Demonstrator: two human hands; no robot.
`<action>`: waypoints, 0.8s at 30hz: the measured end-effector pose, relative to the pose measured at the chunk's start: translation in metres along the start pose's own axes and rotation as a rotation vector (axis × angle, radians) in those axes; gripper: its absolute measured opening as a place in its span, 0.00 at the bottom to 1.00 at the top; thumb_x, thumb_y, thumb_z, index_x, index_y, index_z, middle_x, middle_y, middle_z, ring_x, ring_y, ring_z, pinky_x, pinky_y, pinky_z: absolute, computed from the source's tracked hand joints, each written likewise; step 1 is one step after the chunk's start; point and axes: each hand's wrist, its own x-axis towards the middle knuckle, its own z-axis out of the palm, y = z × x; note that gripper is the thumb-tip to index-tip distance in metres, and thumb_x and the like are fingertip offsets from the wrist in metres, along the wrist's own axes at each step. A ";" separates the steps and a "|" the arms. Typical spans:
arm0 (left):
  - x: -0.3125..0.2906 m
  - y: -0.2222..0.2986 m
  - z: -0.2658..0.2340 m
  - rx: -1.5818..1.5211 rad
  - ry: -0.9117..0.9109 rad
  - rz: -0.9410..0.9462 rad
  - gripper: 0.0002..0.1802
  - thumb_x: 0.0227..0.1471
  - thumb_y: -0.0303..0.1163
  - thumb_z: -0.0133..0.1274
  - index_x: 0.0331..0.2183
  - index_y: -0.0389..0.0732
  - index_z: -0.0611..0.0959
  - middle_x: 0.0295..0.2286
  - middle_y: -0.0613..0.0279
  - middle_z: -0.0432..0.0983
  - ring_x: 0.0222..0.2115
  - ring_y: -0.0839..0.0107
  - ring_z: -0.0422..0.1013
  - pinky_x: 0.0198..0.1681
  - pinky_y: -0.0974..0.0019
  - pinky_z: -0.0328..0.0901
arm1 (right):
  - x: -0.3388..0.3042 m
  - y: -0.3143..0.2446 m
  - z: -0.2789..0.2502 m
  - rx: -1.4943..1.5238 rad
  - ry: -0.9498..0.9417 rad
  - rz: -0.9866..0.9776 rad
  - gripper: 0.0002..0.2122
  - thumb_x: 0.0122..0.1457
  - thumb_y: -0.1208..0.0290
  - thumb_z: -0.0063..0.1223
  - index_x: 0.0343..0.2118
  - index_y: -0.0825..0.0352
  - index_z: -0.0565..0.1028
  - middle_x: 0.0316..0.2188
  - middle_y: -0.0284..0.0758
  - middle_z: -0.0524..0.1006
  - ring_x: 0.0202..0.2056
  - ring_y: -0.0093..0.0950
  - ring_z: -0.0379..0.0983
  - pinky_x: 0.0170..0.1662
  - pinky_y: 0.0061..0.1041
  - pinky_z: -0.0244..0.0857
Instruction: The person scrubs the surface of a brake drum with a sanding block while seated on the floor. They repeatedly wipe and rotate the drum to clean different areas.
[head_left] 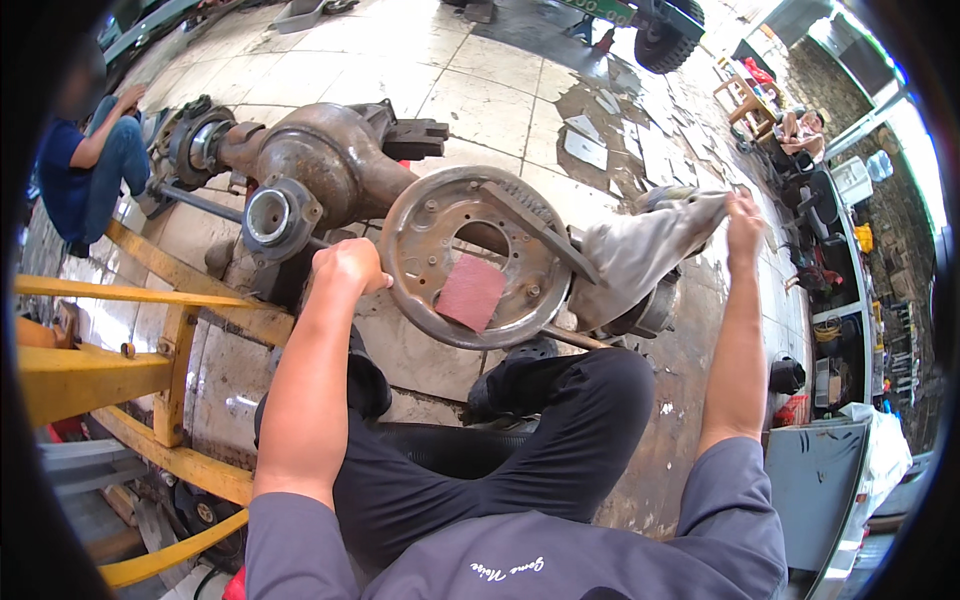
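A round, worn metal brake backing plate (412, 285) lies tilted in front of my knees. My left hand (348, 268) is closed at its left rim, with the thumb against the edge; the other fingers are partly hidden. On the plate's face rest a reddish square of sandpaper (472, 292) and a curved metal brake shoe (535, 228). My right hand (743, 228), raised at the right, grips the upper corner of a grey cloth (645, 250). The cloth is stretched and slightly blurred, hanging beside the plate's right edge. It partly covers metal parts behind it.
Behind the plate sits a large rusty axle housing (325, 155) with a hub (270, 217) at its near side. A yellow metal frame (180, 370) stands at left. Another person (85, 165) crouches at far left. A grey cabinet (815, 490) is at lower right, near tool shelves.
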 end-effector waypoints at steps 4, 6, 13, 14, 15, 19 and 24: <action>0.000 -0.011 0.005 -0.058 0.027 -0.018 0.30 0.46 0.53 0.63 0.46 0.43 0.83 0.48 0.55 0.78 0.51 0.61 0.72 0.52 0.59 0.67 | 0.001 -0.087 0.001 0.520 -0.032 0.052 0.12 0.66 0.66 0.51 0.41 0.70 0.78 0.37 0.31 0.78 0.37 0.18 0.70 0.43 0.19 0.63; 0.005 -0.012 0.006 -0.066 0.004 -0.009 0.30 0.47 0.53 0.63 0.47 0.43 0.83 0.48 0.56 0.77 0.51 0.62 0.72 0.52 0.59 0.67 | 0.012 -0.104 0.016 0.630 0.101 0.005 0.12 0.66 0.65 0.50 0.35 0.69 0.79 0.32 0.28 0.77 0.33 0.17 0.68 0.40 0.20 0.63; 0.000 -0.015 0.003 -0.024 -0.030 0.001 0.31 0.48 0.53 0.61 0.48 0.42 0.81 0.49 0.56 0.76 0.51 0.61 0.72 0.53 0.58 0.67 | -0.027 -0.164 0.068 0.365 0.289 -0.121 0.15 0.66 0.62 0.50 0.42 0.72 0.78 0.37 0.35 0.79 0.36 0.23 0.72 0.41 0.22 0.66; 0.001 -0.012 0.001 -0.029 -0.039 0.008 0.31 0.49 0.53 0.61 0.48 0.41 0.81 0.49 0.56 0.76 0.51 0.61 0.72 0.53 0.58 0.67 | -0.018 -0.155 0.074 0.447 0.321 -0.063 0.16 0.66 0.62 0.50 0.43 0.73 0.78 0.38 0.35 0.79 0.36 0.24 0.73 0.42 0.22 0.66; 0.001 -0.011 0.000 -0.033 -0.049 0.015 0.31 0.49 0.53 0.61 0.48 0.41 0.81 0.49 0.55 0.76 0.51 0.61 0.72 0.53 0.58 0.67 | -0.007 -0.141 0.079 0.527 0.354 -0.004 0.16 0.66 0.62 0.50 0.43 0.73 0.78 0.39 0.36 0.78 0.36 0.25 0.73 0.43 0.22 0.66; 0.002 -0.008 0.003 -0.072 -0.002 0.037 0.31 0.48 0.51 0.63 0.46 0.38 0.82 0.48 0.52 0.77 0.51 0.58 0.72 0.53 0.57 0.67 | 0.030 -0.068 0.047 0.597 0.455 0.209 0.15 0.66 0.65 0.49 0.45 0.74 0.75 0.42 0.41 0.77 0.39 0.30 0.75 0.44 0.29 0.72; 0.006 -0.014 0.007 -0.100 0.002 0.052 0.24 0.47 0.45 0.63 0.41 0.36 0.84 0.42 0.49 0.80 0.45 0.57 0.75 0.49 0.58 0.69 | 0.038 -0.100 -0.043 0.397 0.599 0.083 0.20 0.65 0.61 0.49 0.48 0.77 0.73 0.47 0.47 0.74 0.43 0.39 0.74 0.46 0.34 0.74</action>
